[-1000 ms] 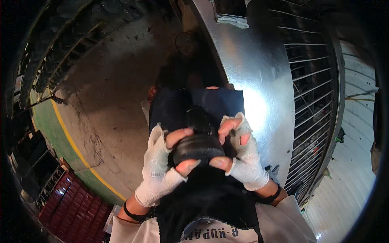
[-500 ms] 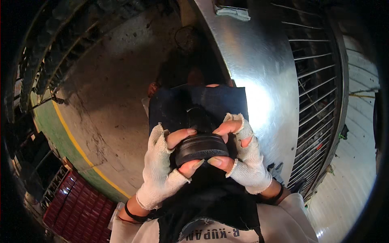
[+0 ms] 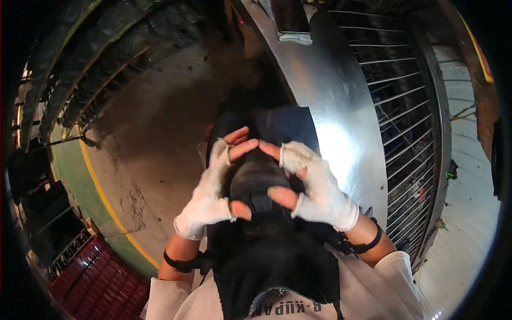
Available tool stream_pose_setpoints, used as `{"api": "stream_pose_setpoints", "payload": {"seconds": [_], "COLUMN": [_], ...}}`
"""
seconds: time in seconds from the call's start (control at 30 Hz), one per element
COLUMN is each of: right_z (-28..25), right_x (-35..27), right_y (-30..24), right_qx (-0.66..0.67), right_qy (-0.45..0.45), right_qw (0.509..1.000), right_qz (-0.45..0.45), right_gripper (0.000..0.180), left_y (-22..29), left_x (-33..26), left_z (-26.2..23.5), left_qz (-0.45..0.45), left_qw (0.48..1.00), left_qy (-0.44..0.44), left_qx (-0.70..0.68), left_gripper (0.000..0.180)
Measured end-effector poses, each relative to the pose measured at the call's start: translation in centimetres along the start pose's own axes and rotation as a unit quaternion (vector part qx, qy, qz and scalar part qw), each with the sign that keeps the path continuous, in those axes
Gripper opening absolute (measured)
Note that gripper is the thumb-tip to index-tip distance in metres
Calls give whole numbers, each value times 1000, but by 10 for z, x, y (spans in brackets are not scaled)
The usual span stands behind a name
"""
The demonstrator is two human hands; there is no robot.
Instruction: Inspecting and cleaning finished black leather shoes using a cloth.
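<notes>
A black shoe-like leather piece [image 3: 256,178], rounded and partly in shadow, rests over my lap between my two hands. My left hand [image 3: 216,184], in a white fingerless knit glove, is open beside it, with the thumb well away from the stretched fingers. Opposite, my right hand [image 3: 314,184], gloved the same way, is open too, its thumb over the piece's near right part. My index fingertips come together just beyond the piece. Whether the other fingers touch it underneath, I cannot tell. A dark cloth [image 3: 298,125] lies under and behind it.
A shiny metal sheet surface [image 3: 352,114] runs along my right, with a barred metal rack [image 3: 402,120] beyond it. Racks of dark pieces [image 3: 114,53] stand at the upper left. Stacked dark-red items [image 3: 101,280] sit at the lower left, near a yellow floor line [image 3: 109,205].
Both hands have loosened from their pinch on the piece, and the fingers have stretched out and moved farther from me. The piece has turned; its thick sole-like edge no longer faces up toward me.
</notes>
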State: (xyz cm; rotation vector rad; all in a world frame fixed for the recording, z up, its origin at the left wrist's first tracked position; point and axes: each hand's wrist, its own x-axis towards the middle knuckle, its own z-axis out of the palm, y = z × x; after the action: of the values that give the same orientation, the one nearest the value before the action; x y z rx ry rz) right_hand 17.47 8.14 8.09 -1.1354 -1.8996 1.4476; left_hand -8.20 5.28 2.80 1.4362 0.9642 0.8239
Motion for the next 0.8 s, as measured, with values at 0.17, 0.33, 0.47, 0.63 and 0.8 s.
{"api": "stream_pose_setpoints", "payload": {"seconds": [0.17,0.33,0.47,0.63,0.8], "right_z": [4,15,29,51,68], "right_x": [-66,-136,-131,-153,-153], "right_y": [-27,-13,-67,-29,-15], "right_qx": [128,565,592,442,221], "right_qy": [-45,78,-5,11,65], "right_qw": [991,787,788,886,953], "right_qz": [-2,235,169,141,198], "right_gripper": [58,56,72,73,39], "left_y": [37,121,119,36,36], "left_x": [-37,-37,-85,-47,-69], "left_z": [46,60,73,70,100], "left_qz": [72,375,343,-60,16], "left_qw": [972,908,875,847,688], "left_qy": [16,107,293,74,-112], "left_qx": [-221,151,-174,-523,-717], "left_gripper": [111,65,62,94,103]}}
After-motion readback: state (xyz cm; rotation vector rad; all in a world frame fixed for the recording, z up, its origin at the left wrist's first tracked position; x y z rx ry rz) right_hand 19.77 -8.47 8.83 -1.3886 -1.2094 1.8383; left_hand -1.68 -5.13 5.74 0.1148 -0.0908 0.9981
